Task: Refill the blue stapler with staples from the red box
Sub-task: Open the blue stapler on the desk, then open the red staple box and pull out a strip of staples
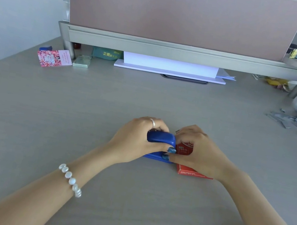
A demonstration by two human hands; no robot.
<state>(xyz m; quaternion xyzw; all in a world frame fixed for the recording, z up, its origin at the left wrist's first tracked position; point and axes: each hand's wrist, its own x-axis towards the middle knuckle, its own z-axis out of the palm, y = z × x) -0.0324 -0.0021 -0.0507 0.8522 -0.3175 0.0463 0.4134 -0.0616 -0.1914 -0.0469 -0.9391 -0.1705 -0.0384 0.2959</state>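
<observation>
The blue stapler [161, 137] sits on the grey desk [64, 118] in the middle, its base showing below my fingers. My left hand [135, 139] wraps over its top from the left, thumb along the near side. The red box [185, 150] lies right beside the stapler, partly covered by my right hand [200, 152], whose fingers curl at the stapler's right end. Whether the stapler's lid is lifted or any staples are held is hidden by the fingers.
A loose pile of grey staple strips [296, 125] lies at the far right. A pink card box [54, 58] and a small green box [81, 62] sit at the back left. A monitor riser [173, 51] with white paper stacks [170, 68] under it spans the back.
</observation>
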